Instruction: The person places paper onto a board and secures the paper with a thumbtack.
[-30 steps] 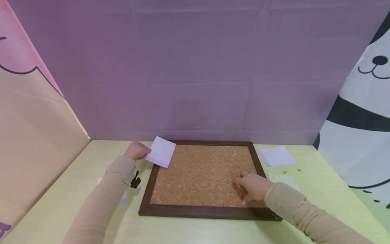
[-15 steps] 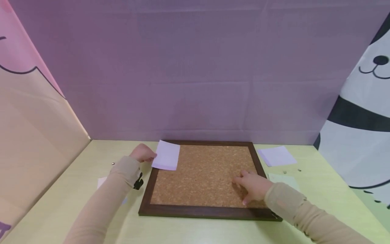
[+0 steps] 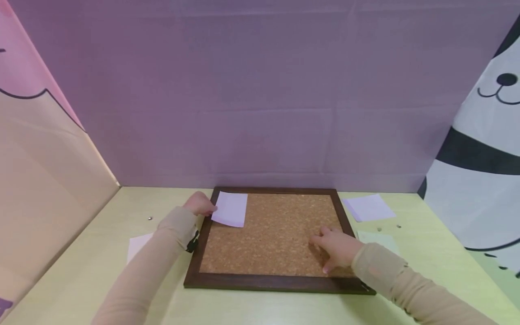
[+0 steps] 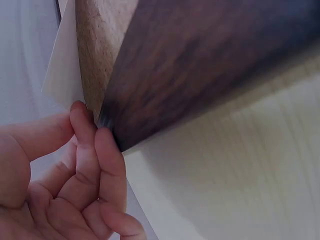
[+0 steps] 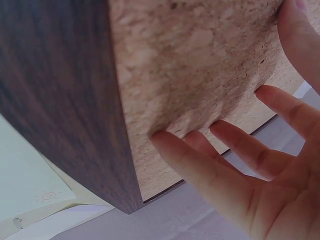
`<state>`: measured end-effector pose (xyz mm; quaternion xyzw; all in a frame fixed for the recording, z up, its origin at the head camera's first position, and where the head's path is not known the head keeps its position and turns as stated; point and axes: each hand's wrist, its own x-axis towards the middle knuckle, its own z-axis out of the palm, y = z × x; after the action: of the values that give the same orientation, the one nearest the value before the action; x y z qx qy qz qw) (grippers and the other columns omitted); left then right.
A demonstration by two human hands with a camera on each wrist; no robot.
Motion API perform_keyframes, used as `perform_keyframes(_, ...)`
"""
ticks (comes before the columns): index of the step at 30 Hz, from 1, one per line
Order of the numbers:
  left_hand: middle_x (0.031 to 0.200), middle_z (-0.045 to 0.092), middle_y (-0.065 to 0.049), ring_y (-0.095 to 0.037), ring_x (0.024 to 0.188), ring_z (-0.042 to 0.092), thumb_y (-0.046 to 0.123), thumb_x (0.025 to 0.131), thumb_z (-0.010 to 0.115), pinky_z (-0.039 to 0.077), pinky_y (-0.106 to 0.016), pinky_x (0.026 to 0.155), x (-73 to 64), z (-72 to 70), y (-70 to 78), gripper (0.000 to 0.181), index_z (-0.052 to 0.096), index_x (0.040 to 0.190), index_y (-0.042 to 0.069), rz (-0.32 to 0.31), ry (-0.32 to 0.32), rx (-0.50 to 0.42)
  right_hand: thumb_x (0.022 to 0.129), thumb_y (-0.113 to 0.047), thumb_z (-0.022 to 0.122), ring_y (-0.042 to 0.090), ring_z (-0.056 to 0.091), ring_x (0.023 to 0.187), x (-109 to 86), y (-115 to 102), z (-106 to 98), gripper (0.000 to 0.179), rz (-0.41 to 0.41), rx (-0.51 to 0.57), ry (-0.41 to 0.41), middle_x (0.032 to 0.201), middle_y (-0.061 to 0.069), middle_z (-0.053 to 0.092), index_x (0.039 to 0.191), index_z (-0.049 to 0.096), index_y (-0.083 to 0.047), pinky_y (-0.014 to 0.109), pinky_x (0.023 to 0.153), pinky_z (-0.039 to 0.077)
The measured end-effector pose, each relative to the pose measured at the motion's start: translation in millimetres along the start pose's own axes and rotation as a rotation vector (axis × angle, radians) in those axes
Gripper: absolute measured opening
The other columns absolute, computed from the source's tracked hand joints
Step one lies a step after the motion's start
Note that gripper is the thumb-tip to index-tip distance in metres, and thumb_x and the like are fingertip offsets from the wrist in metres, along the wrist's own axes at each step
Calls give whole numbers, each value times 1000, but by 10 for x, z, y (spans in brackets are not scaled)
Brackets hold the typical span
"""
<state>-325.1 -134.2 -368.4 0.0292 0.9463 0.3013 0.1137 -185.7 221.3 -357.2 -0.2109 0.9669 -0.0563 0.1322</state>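
A dark-framed cork board (image 3: 276, 234) lies flat on the table. Over its far left corner, my left hand (image 3: 200, 204) pinches the left edge of a pale lilac sheet of note paper (image 3: 230, 209) between thumb and fingertip. The left wrist view shows the paper (image 4: 64, 65) rising from the pinch, with the other fingers (image 4: 111, 160) at the frame's edge. On the right part of the cork, my right hand (image 3: 338, 247) rests with spread fingers; in the right wrist view its fingertips (image 5: 162, 140) touch the cork surface and hold nothing.
Right of the board lie another lilac sheet (image 3: 369, 208), a pale green sheet (image 3: 378, 241) and two small pins, one a small pin (image 3: 399, 226). On the left are a small shiny pin (image 3: 150, 218) and a pale sheet (image 3: 138, 246) partly under the forearm. A purple cloth wall (image 3: 260, 99) stands behind.
My left hand has moved right with the lilac paper, lowering and straightening it over the board's far left corner. The pin on the left has come into sight. My right hand has stayed put.
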Motion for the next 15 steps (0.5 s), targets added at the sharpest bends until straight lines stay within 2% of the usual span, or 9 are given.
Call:
perform_keyframes(5, 68, 69, -8, -10, 58, 62, 15, 81, 67, 45, -21, 56, -11, 14, 41, 20, 71, 80, -5, 4, 10, 31, 61, -20, 87, 29, 53, 93, -2, -3, 4, 65, 2, 0, -4, 105, 13, 52, 118, 59, -9, 48, 81, 51)
perform_keyframes(7, 65, 69, -7, -11, 58, 62, 15, 80, 66, 43, -21, 55, -12, 12, 57, 20, 71, 77, -4, 24, 14, 66, 61, -20, 87, 28, 53, 92, -4, -5, 2, 64, 0, -4, 0, 104, 13, 52, 118, 59, -10, 48, 80, 51)
perform_keyframes(12, 62, 66, -7, -16, 60, 59, 16, 80, 66, 47, -27, 63, -36, 11, 90, 21, 71, 72, -3, 82, 31, 151, 60, -20, 87, 26, 52, 88, -7, -21, -8, 63, -18, -11, 10, 101, 11, 51, 115, 59, -9, 45, 76, 51)
perform_keyframes(15, 64, 64, -8, -18, 62, 56, 14, 79, 68, 48, -30, 66, -73, 11, 86, 19, 69, 71, -3, 77, 46, 139, 60, -20, 87, 25, 52, 88, -2, -39, -7, 65, -42, -3, 15, 101, 11, 51, 117, 59, -9, 45, 76, 51)
